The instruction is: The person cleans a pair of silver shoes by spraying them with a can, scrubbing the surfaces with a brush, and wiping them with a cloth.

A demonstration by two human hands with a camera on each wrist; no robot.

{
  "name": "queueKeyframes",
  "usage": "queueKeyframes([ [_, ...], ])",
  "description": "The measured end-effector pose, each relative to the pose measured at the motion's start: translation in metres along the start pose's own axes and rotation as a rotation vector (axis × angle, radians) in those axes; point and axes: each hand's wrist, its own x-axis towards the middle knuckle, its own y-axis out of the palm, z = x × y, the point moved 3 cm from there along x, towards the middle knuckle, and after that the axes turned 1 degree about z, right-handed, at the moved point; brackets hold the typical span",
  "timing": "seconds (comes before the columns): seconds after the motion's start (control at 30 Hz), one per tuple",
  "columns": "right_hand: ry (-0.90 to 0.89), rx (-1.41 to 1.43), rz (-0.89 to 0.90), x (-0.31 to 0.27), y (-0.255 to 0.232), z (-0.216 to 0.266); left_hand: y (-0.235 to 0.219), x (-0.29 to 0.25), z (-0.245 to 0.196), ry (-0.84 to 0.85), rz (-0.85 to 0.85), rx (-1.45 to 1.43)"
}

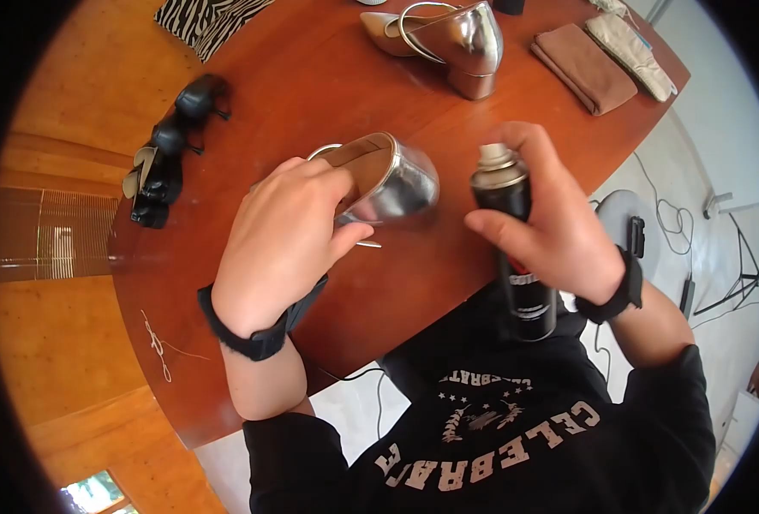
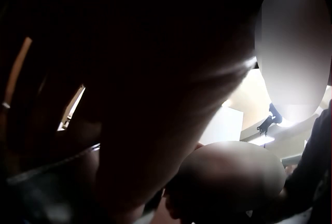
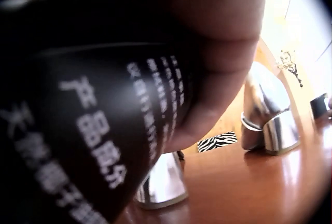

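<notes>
In the head view the left hand (image 1: pixel 285 231) holds a silver heeled shoe (image 1: pixel 409 184) over the table, its fingers reaching around the opening. Across from it, the right hand (image 1: pixel 559 223) grips a black spray can (image 1: pixel 529 300) with a pale nozzle, held upright beside the shoe without touching it. The right wrist view shows the can (image 3: pixel 104 115) close up with white lettering, the right hand's fingers (image 3: pixel 207 79) curled round it, and part of a silver heel (image 3: pixel 163 182) below. The left wrist view is mostly dark; the hand's grip is unclear there.
Another silver shoe (image 1: pixel 474 43) stands at the back of the reddish table (image 1: pixel 311 103). Black shoes (image 1: pixel 170 141) lie along the left edge. A folded brown cloth (image 1: pixel 581 68) and a pale pouch (image 1: pixel 628 56) are at the right, a zebra-pattern item (image 1: pixel 208 21) at the back left.
</notes>
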Motion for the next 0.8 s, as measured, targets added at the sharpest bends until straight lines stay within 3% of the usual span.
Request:
queueKeyframes([
  [0.1, 0.092, 0.038, -0.038, -0.008, -0.014, -0.018, 0.006, 0.006, 0.008, -0.069, 0.143, -0.101],
  [0.2, 0.137, 0.117, -0.074, -0.015, -0.023, -0.028, 0.007, 0.011, 0.008, -0.117, 0.143, -0.103],
  [0.3, 0.095, 0.183, -0.141, -0.018, -0.029, -0.022, 0.008, 0.013, 0.014, -0.192, 0.054, -0.35],
  [0.4, -0.114, -0.062, -0.11, -0.013, -0.036, 0.0, 0.004, 0.008, 0.014, -0.409, -0.198, -0.863],
  [0.43, -0.278, -0.147, -0.038, -0.007, -0.038, 0.007, 0.0, 0.009, 0.013, -0.373, -0.28, -0.986],
  [0.6, -0.743, -0.159, 0.397, -0.006, -0.003, 0.053, -0.007, 0.008, 0.031, -0.4, -0.381, -1.247],
  [0.63, -0.827, -0.202, 0.425, -0.012, 0.008, 0.055, -0.007, 0.006, 0.037, -0.426, -0.388, -1.264],
  [0.67, -0.891, -0.186, 0.325, -0.017, 0.018, 0.057, -0.008, 0.006, 0.04, -0.454, -0.395, -1.281],
  [0.7, -0.893, -0.204, 0.353, -0.02, 0.021, 0.059, -0.01, 0.009, 0.036, -0.53, -0.443, -1.228],
  [0.8, -0.838, -0.312, 0.434, -0.003, 0.014, 0.063, -0.01, 0.004, 0.047, -0.457, -0.399, -1.341],
])
